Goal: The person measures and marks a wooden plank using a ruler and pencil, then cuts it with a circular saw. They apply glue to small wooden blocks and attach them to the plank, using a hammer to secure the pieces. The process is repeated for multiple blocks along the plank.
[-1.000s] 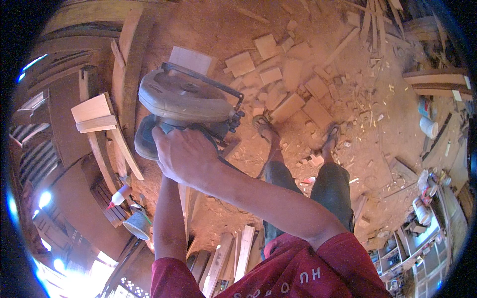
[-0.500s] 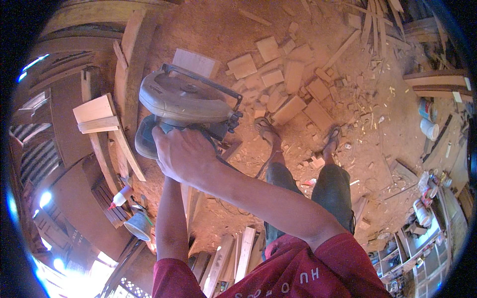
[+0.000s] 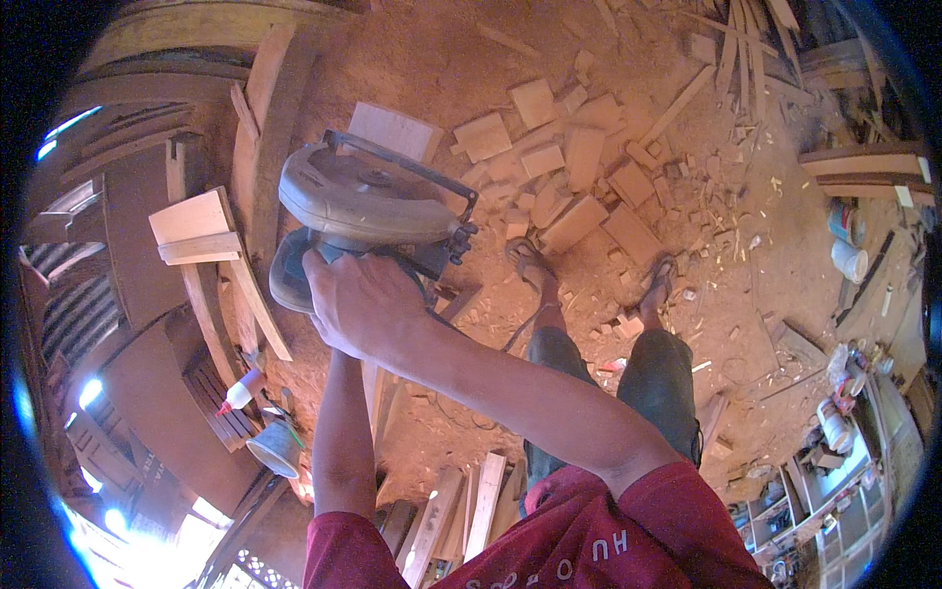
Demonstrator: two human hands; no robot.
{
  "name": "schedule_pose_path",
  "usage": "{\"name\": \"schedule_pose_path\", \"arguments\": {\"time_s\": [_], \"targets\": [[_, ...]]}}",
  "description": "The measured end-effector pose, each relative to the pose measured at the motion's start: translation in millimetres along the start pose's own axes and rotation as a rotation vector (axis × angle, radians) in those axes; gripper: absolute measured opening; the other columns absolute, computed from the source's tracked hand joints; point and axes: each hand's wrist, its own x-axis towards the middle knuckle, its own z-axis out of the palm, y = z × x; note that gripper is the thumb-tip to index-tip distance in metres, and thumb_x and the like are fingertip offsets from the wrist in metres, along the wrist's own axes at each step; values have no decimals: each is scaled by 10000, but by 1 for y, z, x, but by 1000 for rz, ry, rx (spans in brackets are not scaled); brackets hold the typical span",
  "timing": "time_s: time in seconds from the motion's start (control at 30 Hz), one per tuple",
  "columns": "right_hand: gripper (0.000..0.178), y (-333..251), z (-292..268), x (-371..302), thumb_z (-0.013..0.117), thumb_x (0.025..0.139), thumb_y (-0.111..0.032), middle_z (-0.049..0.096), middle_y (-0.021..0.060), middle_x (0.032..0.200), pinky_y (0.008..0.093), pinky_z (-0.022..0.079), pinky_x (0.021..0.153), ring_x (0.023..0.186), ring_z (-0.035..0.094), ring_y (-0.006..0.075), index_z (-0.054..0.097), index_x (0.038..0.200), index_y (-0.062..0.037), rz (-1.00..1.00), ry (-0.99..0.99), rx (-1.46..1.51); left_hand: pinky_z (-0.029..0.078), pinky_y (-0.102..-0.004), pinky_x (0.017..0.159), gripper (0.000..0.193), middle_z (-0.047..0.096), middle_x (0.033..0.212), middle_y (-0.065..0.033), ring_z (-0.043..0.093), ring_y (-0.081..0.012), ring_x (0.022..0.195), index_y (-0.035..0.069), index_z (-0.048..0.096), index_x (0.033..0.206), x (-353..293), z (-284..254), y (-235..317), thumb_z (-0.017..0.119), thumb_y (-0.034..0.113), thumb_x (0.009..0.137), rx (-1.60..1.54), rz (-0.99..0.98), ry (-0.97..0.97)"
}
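Clearly, the power saw (image 3: pixel 358 201) is what the person's right hand (image 3: pixel 365 304) is busy with, left of the middle of the scene. The right arm reaches across from the right, and its fingers (image 3: pixel 316 280) curl over the handle, wrapped tight on the near side of the saw's bulky grey body. The left arm (image 3: pixel 343 432) runs up underneath the right wrist, but its hand is hidden there; from where I stand I cannot tell whether those fingers are spread or pressed together.

Just beyond the saw lies a pale board (image 3: pixel 395 131), partly covered by the saw's dark metal edge. I cannot make out what sits under the saw.

Far and to the right of it, wood blocks (image 3: pixel 572 224) are scattered over the reddish dirt floor (image 3: pixel 422 59), with shavings and small chips among them. The person's feet (image 3: pixel 530 263), in sandals, are at the near edge of that litter, below dark trousers (image 3: pixel 653 378) and a red shirt (image 3: pixel 628 520).

Over on the left, a light-coloured panel (image 3: pixel 196 226) rests near some long beams. Nearer on that side are a white bottle (image 3: pixel 243 389) with a red tip and, just beside it, a bucket (image 3: pixel 275 450). On the right stands a white tub (image 3: pixel 849 262); thin wood strips (image 3: pixel 746 69) lie at the far right.
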Motion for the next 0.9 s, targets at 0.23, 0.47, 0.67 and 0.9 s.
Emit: {"name": "schedule_pose_path", "arguments": {"time_s": [0.23,0.47,0.67,0.9], "targets": [[310,-1,1,1,710,813,-197,697,240,754,455,601,668,715,719,392,584,1010,6,-36,61,13,441,-363,852,317,617,1002,-110,587,-247,989,82,485,1174,-13,-58,19,503,308,951,954,-204,258],[328,1,10,7,722,801,-197,696,240,762,458,599,671,731,721,386,580,1015,8,-52,76,45,411,-400,956,417,588,1089,-112,540,-258,1093,101,436,1279,-28,-120,38,482,384,975,765,-292,349],[311,1,12,10,711,802,-193,689,227,733,460,595,657,706,716,378,576,999,6,-61,107,26,420,-381,958,411,594,1122,-118,544,-247,1107,86,434,1295,-18,-109,34,471,356,988,205,-210,142],[287,-1,12,15,702,802,-190,688,232,730,463,593,648,703,716,382,581,979,0,-61,97,20,431,-403,908,462,591,1047,-141,558,-275,1043,63,429,1292,-18,-118,34,509,373,960,357,-163,426]]}}
